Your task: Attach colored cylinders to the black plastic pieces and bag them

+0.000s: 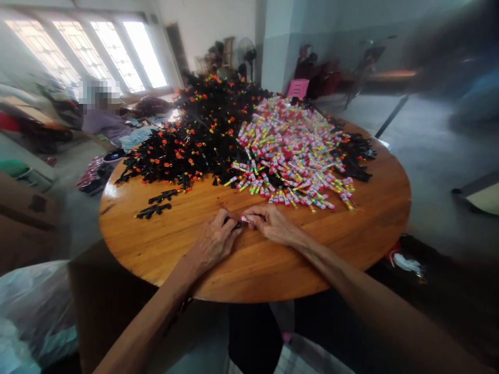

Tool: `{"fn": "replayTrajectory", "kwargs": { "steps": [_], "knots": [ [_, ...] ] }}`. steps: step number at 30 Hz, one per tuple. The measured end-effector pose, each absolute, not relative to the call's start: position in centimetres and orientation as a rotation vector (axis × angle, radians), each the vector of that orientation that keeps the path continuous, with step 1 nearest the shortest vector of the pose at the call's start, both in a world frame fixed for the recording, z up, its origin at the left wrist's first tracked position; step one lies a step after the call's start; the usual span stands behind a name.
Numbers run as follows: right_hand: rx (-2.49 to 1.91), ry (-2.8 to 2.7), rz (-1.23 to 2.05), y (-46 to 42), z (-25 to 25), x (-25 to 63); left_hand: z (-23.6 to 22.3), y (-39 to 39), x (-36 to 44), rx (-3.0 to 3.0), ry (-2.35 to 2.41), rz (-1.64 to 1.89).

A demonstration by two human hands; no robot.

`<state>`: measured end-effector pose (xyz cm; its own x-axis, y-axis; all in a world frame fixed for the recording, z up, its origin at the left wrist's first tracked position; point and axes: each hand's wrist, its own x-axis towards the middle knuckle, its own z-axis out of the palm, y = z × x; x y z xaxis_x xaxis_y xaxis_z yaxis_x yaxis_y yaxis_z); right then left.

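My left hand is closed near the table's front, its fingers around a black toy gun that is mostly hidden; only a dark end shows. Just to its right, my right hand pinches a small red-and-white labelled tube against that dark end. The fingertips of both hands almost meet. Two finished-looking black toy guns lie side by side to the left of my hands. Beyond my hands spreads a heap of small labelled tubes in pink, white and yellow.
A large pile of black toy guns with orange and yellow parts covers the back left of the round wooden table. A person sits low at the far left. A pink stool and a fan stand behind.
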<state>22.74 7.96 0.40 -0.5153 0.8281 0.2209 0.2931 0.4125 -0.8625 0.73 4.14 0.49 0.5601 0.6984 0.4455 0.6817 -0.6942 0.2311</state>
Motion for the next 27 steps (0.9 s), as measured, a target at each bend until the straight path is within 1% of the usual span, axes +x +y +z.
{"fn": "replayTrajectory", "kwargs": {
  "steps": [9, 16, 22, 25, 27],
  "knots": [
    [-0.932, -2.079, 1.075, 7.6, 1.6, 23.1, 0.5, 4.4, 0.8, 2.925, 1.145, 0.850],
    [-0.915, -2.122, 1.073, 7.3, 2.2, 23.5, 1.0, 4.0, 0.5, 2.807, 1.054, 0.863],
    [-0.921, -2.142, 1.160, 7.1, 1.6, 23.6, 0.9, 4.6, 1.0, 2.802, 0.997, 0.917],
    [-0.897, -2.154, 1.201, 7.4, 1.4, 23.4, 0.9, 3.5, -0.2, 2.796, 1.086, 0.907],
    [-0.954, -2.150, 1.130, 7.9, 1.7, 22.8, 1.3, 2.2, -2.0, 2.743, 1.262, 0.977]
  ]
}}
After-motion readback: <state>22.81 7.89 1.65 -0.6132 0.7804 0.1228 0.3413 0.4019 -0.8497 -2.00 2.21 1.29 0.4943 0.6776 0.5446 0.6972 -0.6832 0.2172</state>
